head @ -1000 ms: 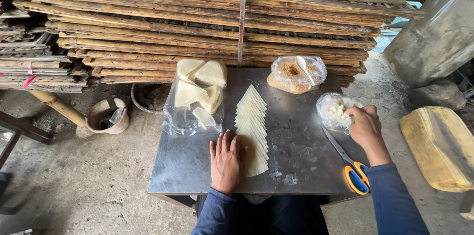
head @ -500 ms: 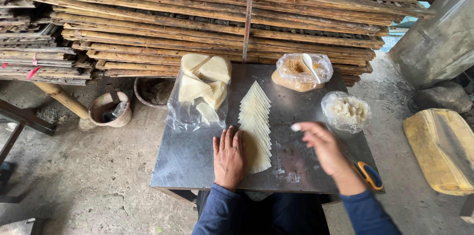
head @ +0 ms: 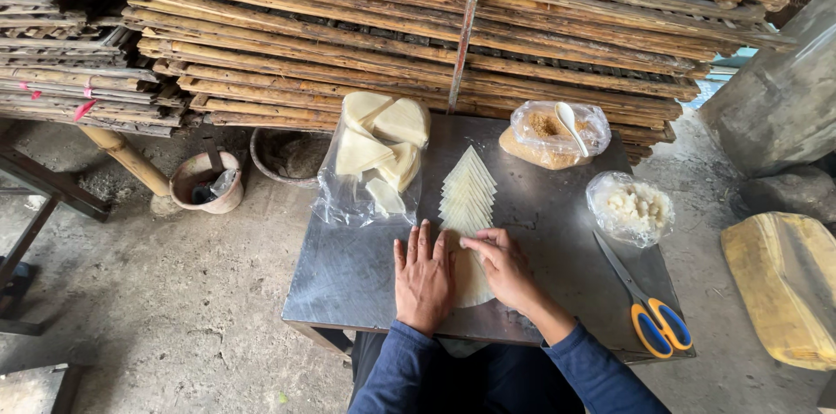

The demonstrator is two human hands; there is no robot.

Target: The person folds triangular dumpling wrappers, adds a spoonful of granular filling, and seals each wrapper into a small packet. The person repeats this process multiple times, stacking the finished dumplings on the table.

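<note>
A row of pale, fanned-out triangular wrappers (head: 468,196) lies along the middle of a small metal table (head: 348,275). My left hand (head: 422,275) rests flat on the table, fingers together, beside the nearest wrapper (head: 471,282). My right hand (head: 503,264) lies on that same wrapper, its fingertips pinching at the sheet's upper edge. A clear plastic bag of folded pale triangles (head: 376,157) sits at the table's far left.
A bag of brown crumbly filling with a white spoon (head: 554,131) and a bag of white filling (head: 630,207) stand at the right. Scissors with orange and blue handles (head: 649,309) lie near the right edge. Stacked bamboo racks (head: 392,22) fill the background; a yellow container (head: 784,288) stands right.
My right hand left the white filling bag and moved left across the table onto the nearest wrapper. My left hand stayed flat in place.
</note>
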